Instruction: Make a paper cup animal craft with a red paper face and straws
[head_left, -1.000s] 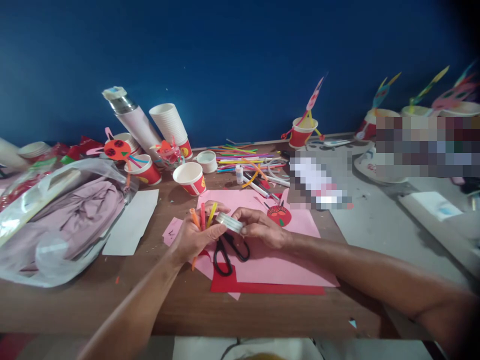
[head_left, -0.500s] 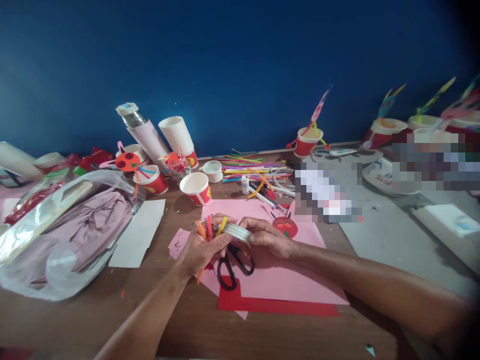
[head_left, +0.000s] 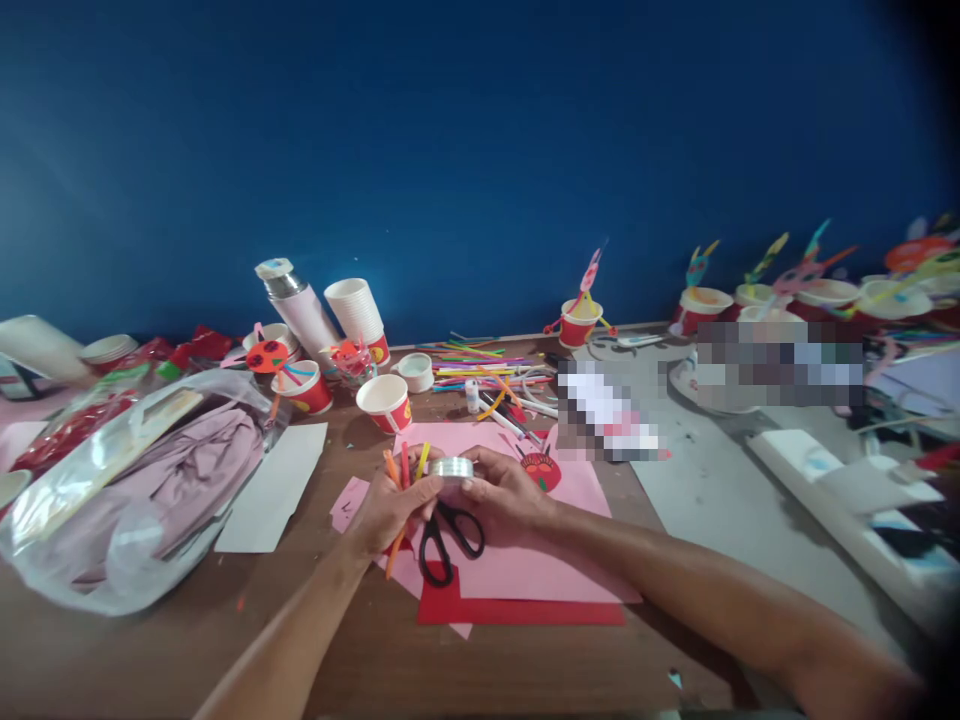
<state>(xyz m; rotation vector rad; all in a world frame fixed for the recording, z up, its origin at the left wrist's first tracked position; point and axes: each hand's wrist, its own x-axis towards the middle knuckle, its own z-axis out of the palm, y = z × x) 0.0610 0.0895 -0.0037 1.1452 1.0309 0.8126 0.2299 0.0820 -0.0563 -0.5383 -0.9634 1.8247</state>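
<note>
On the wooden table (head_left: 337, 640), at far left, a clear plastic bag (head_left: 90, 500) holds a crumpled mauve cloth (head_left: 165, 490), with a white paper sheet (head_left: 274, 488) just beside it. Behind them stand a steel-topped flask (head_left: 296, 310) wrapped in pale paper, a stack of white paper cups (head_left: 352, 310) and a red-and-white paper cup (head_left: 384, 403).

The left hand (head_left: 390, 508) is curled closed around a bunch of orange, red and yellow drinking straws (head_left: 405, 470), their ends showing above and below the fist. A roll of clear tape (head_left: 451, 467) sits between the hands, gripped by the bent fingers of the right hand (head_left: 502, 492). Whether the left thumb touches it too is hard to make out.

Under the hands, black-handled scissors (head_left: 448, 535) lie on pink paper (head_left: 540, 570), their blades hidden. Red card (head_left: 517, 612) shows beneath that paper, and the right hand partly covers a red paper face (head_left: 541, 472). Further right, decorated paper-cup figures (head_left: 701, 312) line the back, while two pixelated patches (head_left: 607, 410) hide whatever lies there.
</note>
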